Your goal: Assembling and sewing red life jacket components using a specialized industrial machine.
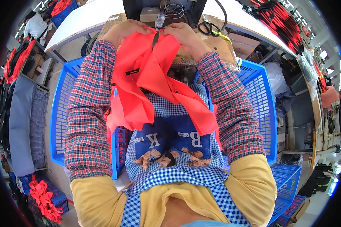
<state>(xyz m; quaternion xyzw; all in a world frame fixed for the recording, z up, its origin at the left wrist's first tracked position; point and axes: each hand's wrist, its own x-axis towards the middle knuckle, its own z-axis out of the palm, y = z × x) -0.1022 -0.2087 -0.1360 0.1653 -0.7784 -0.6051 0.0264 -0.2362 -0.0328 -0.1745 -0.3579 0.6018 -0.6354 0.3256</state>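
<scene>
At the machine's working point, both my hands pinch the top edge of a bright red-orange fabric piece. My left hand grips it on the left side, its fingers closed near the edge. On the other side my right hand has its fingers closed on the same edge. Between them a dark narrow strip runs down the fabric. Just beyond my fingertips stands the clear-tipped head of the machine. The fabric hangs in loose folds over my lap, with a small black tab on it.
Black-handled scissors lie right of my right hand on the worn wooden worktop. Blue plastic baskets stand by my left arm and right arm. Red and black pieces are piled on the white table at far right.
</scene>
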